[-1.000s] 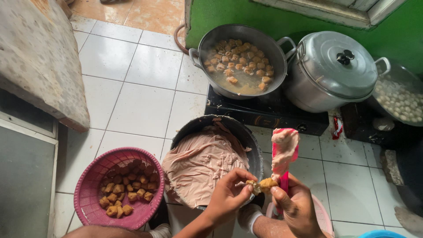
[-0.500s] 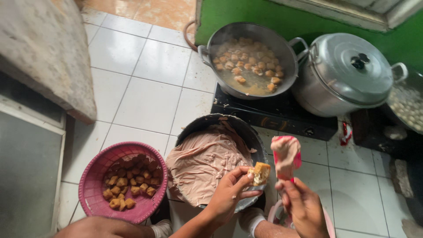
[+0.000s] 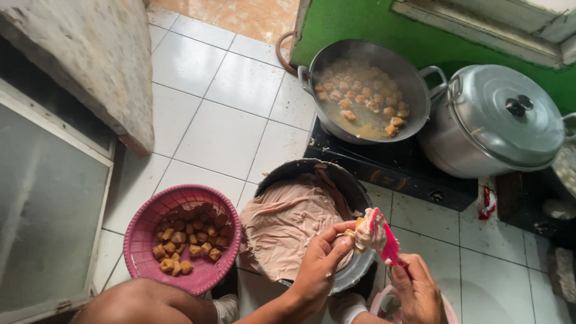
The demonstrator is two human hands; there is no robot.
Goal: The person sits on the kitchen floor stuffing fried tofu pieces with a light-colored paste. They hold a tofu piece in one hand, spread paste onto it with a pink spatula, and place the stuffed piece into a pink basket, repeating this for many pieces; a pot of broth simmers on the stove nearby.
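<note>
Left hand (image 3: pixel 318 264) is pinching a paste-covered tofu piece (image 3: pixel 367 231); right hand (image 3: pixel 417 288), at three o'clock, is gripping a pink spatula (image 3: pixel 387 243), its palm partly cut off.

1 head-worn view, steeply downward and close over the hands, toward tiled floor (image 3: pixel 228 120) and stove (image 3: pixel 390 174)

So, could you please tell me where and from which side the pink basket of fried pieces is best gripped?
Probably by the rim of the pink basket, on its far-left side, coming from above. The round rim stands free there over the white tiled floor, whereas the right edge sits close against the bowl of pinkish paste and the near edge lies by the person's knee.
</note>
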